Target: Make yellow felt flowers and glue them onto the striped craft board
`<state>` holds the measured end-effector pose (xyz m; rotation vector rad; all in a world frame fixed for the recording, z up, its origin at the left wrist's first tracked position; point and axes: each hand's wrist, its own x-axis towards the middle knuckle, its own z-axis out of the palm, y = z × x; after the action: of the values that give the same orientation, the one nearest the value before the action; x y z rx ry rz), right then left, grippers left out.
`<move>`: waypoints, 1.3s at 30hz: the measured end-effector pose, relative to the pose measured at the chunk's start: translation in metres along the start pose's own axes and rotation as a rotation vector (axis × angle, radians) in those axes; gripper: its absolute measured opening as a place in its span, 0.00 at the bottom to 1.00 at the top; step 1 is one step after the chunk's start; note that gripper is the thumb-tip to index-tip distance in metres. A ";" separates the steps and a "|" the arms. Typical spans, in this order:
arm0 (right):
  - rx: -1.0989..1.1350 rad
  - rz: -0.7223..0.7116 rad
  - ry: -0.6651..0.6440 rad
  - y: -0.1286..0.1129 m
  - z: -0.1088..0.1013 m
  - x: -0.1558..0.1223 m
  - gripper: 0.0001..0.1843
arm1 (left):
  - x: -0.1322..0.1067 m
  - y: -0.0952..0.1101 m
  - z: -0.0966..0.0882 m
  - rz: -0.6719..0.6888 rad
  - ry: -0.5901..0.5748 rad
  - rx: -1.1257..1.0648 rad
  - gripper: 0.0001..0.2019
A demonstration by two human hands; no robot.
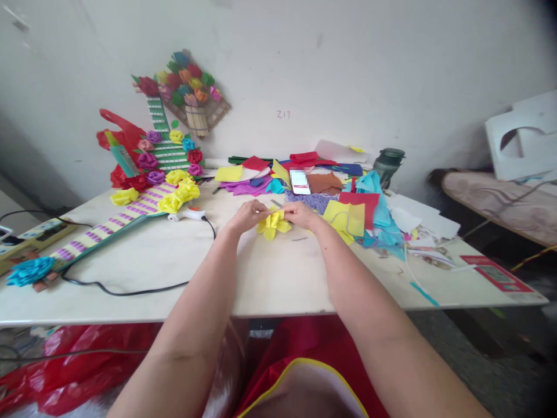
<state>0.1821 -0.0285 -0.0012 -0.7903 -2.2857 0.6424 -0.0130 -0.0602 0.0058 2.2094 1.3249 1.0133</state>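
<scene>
A yellow paper flower (272,225) with spread petals is between my hands, just over the white table (278,284). My left hand (249,215) pinches its left edge with closed fingers. On the opposite side, my right hand (299,214) grips the right edge, thumb and fingers pressed together. Behind the flower lie scissors (275,202), partly hidden. Close to my right hand sits a yellow paper sheet (346,219).
A glue gun (187,215) with a black cord lies left, beside a flower-decorated paper guitar (117,223). Coloured paper, a phone (300,182) and a dark bottle (389,167) stand at the back. Paper scraps (418,223) cover the right.
</scene>
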 end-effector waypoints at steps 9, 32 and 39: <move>-0.309 -0.034 0.122 -0.011 0.001 0.002 0.12 | -0.004 -0.006 0.006 -0.195 -0.082 -0.381 0.17; -0.155 0.028 0.016 0.002 0.003 0.001 0.12 | -0.002 -0.005 0.003 -0.140 -0.101 -0.216 0.16; -0.135 0.024 -0.049 0.006 0.002 0.002 0.11 | -0.002 -0.004 0.003 -0.091 -0.102 -0.159 0.16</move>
<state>0.1818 -0.0235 -0.0057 -0.8750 -2.3876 0.5269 -0.0135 -0.0602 0.0006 2.0361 1.2436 0.9262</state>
